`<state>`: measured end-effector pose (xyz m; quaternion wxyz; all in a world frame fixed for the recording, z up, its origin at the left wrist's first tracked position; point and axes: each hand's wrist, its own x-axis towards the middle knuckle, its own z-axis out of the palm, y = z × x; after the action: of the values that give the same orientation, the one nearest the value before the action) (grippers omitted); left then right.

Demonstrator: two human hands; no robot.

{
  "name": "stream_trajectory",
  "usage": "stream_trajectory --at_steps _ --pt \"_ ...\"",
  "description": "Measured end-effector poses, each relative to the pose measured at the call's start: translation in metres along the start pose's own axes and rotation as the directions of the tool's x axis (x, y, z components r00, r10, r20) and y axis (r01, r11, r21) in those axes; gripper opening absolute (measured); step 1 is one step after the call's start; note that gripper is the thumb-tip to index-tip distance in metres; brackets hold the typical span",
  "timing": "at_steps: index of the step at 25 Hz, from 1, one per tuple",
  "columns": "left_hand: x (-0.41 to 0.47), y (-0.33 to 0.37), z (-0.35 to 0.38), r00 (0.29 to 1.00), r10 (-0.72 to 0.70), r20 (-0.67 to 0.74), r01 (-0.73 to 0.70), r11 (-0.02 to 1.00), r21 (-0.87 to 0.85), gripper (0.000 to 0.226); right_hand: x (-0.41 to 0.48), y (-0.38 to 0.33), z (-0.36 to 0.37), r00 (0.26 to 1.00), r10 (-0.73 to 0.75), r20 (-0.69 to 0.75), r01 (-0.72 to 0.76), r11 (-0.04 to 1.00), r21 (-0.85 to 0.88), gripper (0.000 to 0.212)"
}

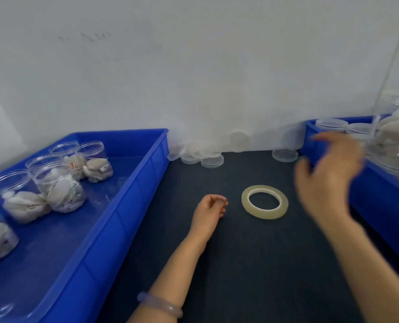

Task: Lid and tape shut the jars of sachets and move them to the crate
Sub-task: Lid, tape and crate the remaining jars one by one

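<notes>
The fingers [220,206] of the left hand [209,209] are loosely curled in toward the thumb, and nothing shows between them. The hand lies idle on the dark tabletop [240,264], just beside the tape roll [265,213], probably so it can take up the roll once a jar is in front of it. The right hand [329,176] is raised above the tabletop and blurred. Its fingers [322,139] are apart and relaxed and hold nothing, and they point toward the right crate [384,201]. I judge this to be a reach for the next jar, with no jar on the work area yet.

The tape roll lies flat between the two hands with neither touching it, in easy reach of both. The loose clear lids [208,157] are heaped at the back against the wall, with one more lid [284,155] lying apart near the right crate, so a lid can be picked up without crossing the tape.

The jars of sachets are in both blue crates. The piled jars [394,141] crowd the right crate, and the standing jars [61,190] are spaced out in the left crate [133,201], which has bare floor toward its near end. I cannot tell whether the standing jars carry lids or tape. The right crate's near wall stands between the reaching hand and its jars, so a jar must be lifted over it. A pale bracelet [160,305] sits on the left wrist.
</notes>
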<state>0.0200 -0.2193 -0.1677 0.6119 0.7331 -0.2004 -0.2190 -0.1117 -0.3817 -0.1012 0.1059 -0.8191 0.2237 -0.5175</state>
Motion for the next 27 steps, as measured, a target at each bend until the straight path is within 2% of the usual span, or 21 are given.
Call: stream_trajectory --at_steps 1,2,3,4,5,6,7,8,9,10,11,12,13,15,16,17,19,21,22,25,27 --pt "-0.006 0.002 0.001 1.000 0.021 0.000 -0.021 0.994 0.110 0.013 -0.007 -0.013 0.009 0.991 -0.042 0.127 0.034 0.997 0.068 0.037" --pt "-0.014 0.006 0.001 0.999 0.052 0.015 -0.054 0.969 0.241 0.012 -0.017 -0.045 0.019 0.947 -0.175 0.271 0.119 0.970 0.210 0.038" --pt "-0.024 0.011 -0.003 0.994 0.084 0.066 -0.104 0.907 0.408 0.014 -0.034 -0.065 0.034 0.841 -0.317 0.438 0.169 0.924 0.343 0.039" --pt "-0.037 0.018 -0.010 0.981 0.096 0.166 -0.179 0.773 0.609 0.021 -0.051 -0.079 0.048 0.722 -0.396 0.568 0.172 0.897 0.407 0.041" --pt "-0.049 0.024 -0.022 0.956 0.050 0.288 -0.268 0.548 0.792 0.031 -0.058 -0.091 0.056 0.670 -0.439 0.599 0.146 0.869 0.473 0.043" --pt "-0.061 0.033 -0.039 0.920 -0.071 0.385 -0.350 0.291 0.890 0.040 -0.061 -0.102 0.062 0.666 -0.448 0.597 0.118 0.853 0.509 0.042" --pt "-0.072 0.046 -0.060 0.894 -0.195 0.405 -0.398 0.073 0.914 0.045 -0.062 -0.112 0.068 0.663 -0.460 0.590 0.098 0.836 0.540 0.039" --pt "-0.080 0.059 -0.085 0.891 -0.249 0.379 -0.406 -0.065 0.912 0.045 -0.065 -0.130 0.071 0.650 -0.498 0.574 0.114 0.811 0.574 0.035" --pt "-0.086 0.073 -0.110 0.914 -0.224 0.338 -0.374 -0.142 0.917 0.040 -0.067 -0.149 0.072 0.652 -0.515 0.556 0.118 0.794 0.597 0.034" --pt "-0.089 0.088 -0.136 0.944 -0.147 0.295 -0.318 -0.168 0.933 0.032 -0.065 -0.167 0.076 0.678 -0.514 0.525 0.108 0.776 0.621 0.036" --pt "-0.090 0.101 -0.161 0.968 -0.064 0.242 -0.248 -0.137 0.959 0.023 -0.063 -0.186 0.079 0.707 -0.510 0.490 0.097 0.757 0.647 0.038" --pt "-0.088 0.110 -0.181 0.983 0.016 0.185 -0.184 -0.053 0.981 0.019 -0.060 -0.205 0.081 0.729 -0.500 0.467 0.088 0.746 0.660 0.042" --pt "-0.082 0.114 -0.202 0.983 0.110 0.144 -0.149 0.041 0.988 0.024 -0.056 -0.225 0.083 0.745 -0.480 0.463 0.061 0.740 0.670 0.047" --pt "-0.060 0.109 -0.242 0.961 0.271 0.048 -0.108 0.208 0.972 0.021 -0.051 -0.260 0.089 0.723 -0.450 0.524 -0.036 0.733 0.679 0.056" --pt "-0.046 0.102 -0.261 0.953 0.303 -0.021 -0.049 0.223 0.973 0.014 -0.050 -0.275 0.091 0.701 -0.453 0.551 -0.072 0.723 0.687 0.059" --pt "-0.035 0.094 -0.279 0.950 0.297 -0.097 0.049 0.167 0.985 0.020 -0.051 -0.286 0.094 0.680 -0.460 0.571 -0.089 0.721 0.687 0.061" --pt "-0.019 0.072 -0.305 0.946 0.166 -0.279 0.282 0.008 0.959 0.056 -0.060 -0.296 0.104 0.604 -0.488 0.630 -0.053 0.764 0.643 0.069" --pt "-0.012 0.054 -0.316 0.919 0.056 -0.390 0.390 -0.001 0.921 0.075 -0.067 -0.298 0.111 0.544 -0.484 0.685 0.053 0.835 0.548 0.079" --pt "-0.012 0.049 -0.317 0.912 0.063 -0.405 0.405 0.015 0.914 0.073 -0.068 -0.298 0.115 0.533 -0.472 0.702 0.084 0.855 0.511 0.082" --pt "-0.014 0.051 -0.311 0.888 0.198 -0.416 0.427 -0.012 0.904 0.052 -0.068 -0.296 0.118 0.510 -0.456 0.729 0.110 0.876 0.470 0.089" --pt "-0.017 0.057 -0.304 0.889 0.156 -0.430 0.433 0.011 0.901 0.042 -0.068 -0.296 0.118 0.509 -0.453 0.732 0.104 0.876 0.470 0.090"
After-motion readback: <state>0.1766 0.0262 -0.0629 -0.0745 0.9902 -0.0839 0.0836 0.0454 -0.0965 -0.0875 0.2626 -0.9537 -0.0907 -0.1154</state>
